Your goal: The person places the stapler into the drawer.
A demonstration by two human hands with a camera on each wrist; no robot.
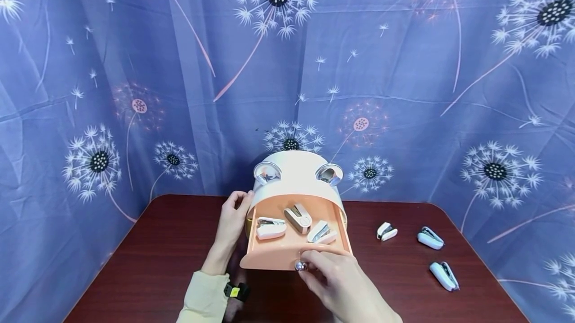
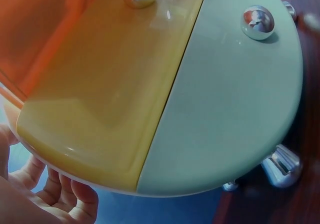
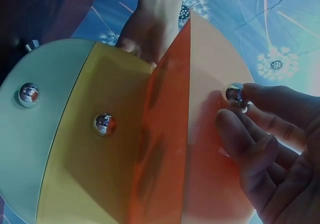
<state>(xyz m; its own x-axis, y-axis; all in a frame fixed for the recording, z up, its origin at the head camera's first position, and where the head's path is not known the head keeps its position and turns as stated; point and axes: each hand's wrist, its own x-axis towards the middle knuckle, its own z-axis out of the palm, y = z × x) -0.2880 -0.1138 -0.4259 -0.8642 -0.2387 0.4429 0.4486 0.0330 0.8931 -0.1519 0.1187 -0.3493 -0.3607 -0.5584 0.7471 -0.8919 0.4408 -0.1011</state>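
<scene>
In the head view, a small rounded drawer cabinet (image 1: 296,158) stands at the table's middle, its peach top drawer (image 1: 274,258) pulled out. Three pale mini staplers lie inside: a left one (image 1: 271,228), a middle one (image 1: 298,217) and a right one (image 1: 322,233). My right hand (image 1: 339,278) pinches the drawer's round chrome knob (image 3: 233,93) between thumb and fingers. My left hand (image 1: 231,223) rests against the cabinet's left side, its bent fingers (image 2: 82,199) touching the outside below the rim. The yellow drawer (image 2: 105,99) and green drawer (image 2: 220,94) underneath are closed.
On the dark red table (image 1: 179,243), right of the cabinet, lie a white mini stapler (image 1: 386,231) and two light blue ones, a rear one (image 1: 430,238) and a front one (image 1: 444,276). A blue dandelion-print curtain (image 1: 224,128) hangs around the table's back and sides.
</scene>
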